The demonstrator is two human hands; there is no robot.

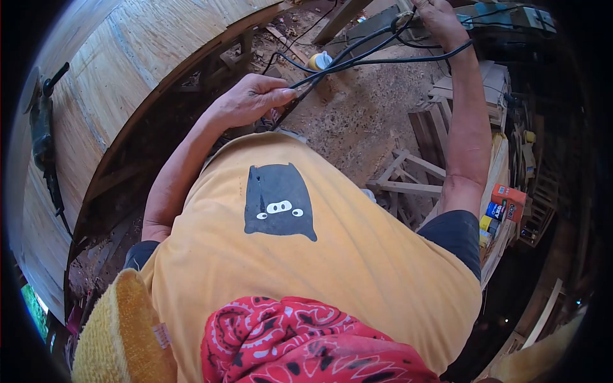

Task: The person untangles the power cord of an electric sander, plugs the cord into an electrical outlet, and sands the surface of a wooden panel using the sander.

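Note:
Black cable [357, 62] stretches in several strands between my two hands, with strands crossing in the middle. My left hand [252, 101] is closed on one end of the strands, thumb pressed against the fingers. Up at the top edge, my right hand [439, 22] is closed around the cable too, its fingertips partly cut off by the frame. One strand passes by my right wrist. Behind the cable, a small yellow and white round object [320, 61] lies on the dusty ground.
A curved plywood surface [121, 70] fills the left, with a dark angle grinder [43, 137] lying on it. Wooden pieces [408, 175] and small boxes [507, 203] are at the right. A red bandana [300, 345] and yellow shirt [370, 255] take up the lower view.

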